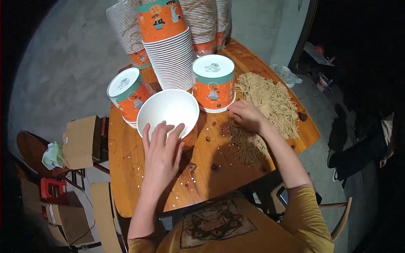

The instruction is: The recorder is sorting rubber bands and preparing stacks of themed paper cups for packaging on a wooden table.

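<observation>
My left hand (161, 148) rests with spread fingers on the near rim of an open paper cup (168, 110), white inside and orange outside, tilted toward me on the wooden table (202, 177). My right hand (247, 116) lies knuckles-up on a pile of dry yellow noodles (270, 99) at the table's right side, fingers curled into the strands. A smaller noodle clump (247, 147) lies just under my right wrist.
Two upside-down orange cups (214, 82) (128, 95) stand on short stacks beside the open cup. Tall stacks of nested cups (171, 46) rise at the back. Cardboard boxes (79, 143) and a chair sit left of the table. Small crumbs dot the tabletop.
</observation>
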